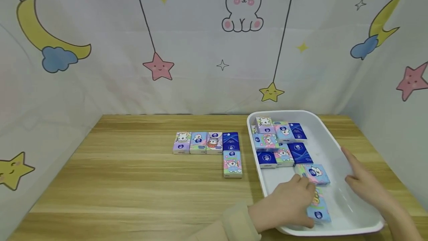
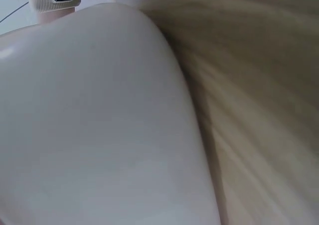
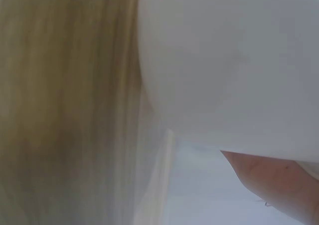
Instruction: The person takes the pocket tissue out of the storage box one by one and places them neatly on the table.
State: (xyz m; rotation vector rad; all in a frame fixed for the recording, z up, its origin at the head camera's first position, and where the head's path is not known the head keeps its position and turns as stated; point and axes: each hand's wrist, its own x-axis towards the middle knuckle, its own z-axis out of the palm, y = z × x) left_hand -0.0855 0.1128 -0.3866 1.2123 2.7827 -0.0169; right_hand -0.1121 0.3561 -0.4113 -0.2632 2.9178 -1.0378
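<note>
- Nearest us, a pale sleeve (image 1: 239, 224) comes in over the table's near edge, at the left of the tray's near-left corner.
- The left hand (image 1: 287, 202) reaches across the tray's left edge, its fingers curved beside a tissue packet with a yellow cartoon figure (image 1: 319, 207); the fingertips are partly hidden, so we cannot tell whether they have closed on it.
- That packet lies by the tray's near edge, printed face up.
- The right hand (image 1: 367, 183) holds the tray's right edge, the thumb inside the rim.
- We see the white plastic tray (image 1: 359, 217) on the right part of the wood-grain table (image 1: 133, 196), its far edge close to the table's far edge.
- Just beyond the left hand's fingers, a light-blue tissue packet (image 1: 318, 174) lies inside the tray.
- On the table, near the tray's left edge, we find a pink bear tissue packet (image 1: 232, 164), set at the near end of a dark-blue tissue packet (image 1: 231, 141).
- This dark-blue one ends a row on its left: a lilac packet (image 1: 181, 143), a blue packet (image 1: 198, 143) and a cream packet (image 1: 214, 143), side by side.
- More tissue packets (image 1: 265, 141), cartoon and dark blue, crowd the tray's far-left corner, some overlapping.
- Past the table's far edge hangs a white curtain (image 1: 200, 96) printed with a rabbit, stars and moons.
</note>
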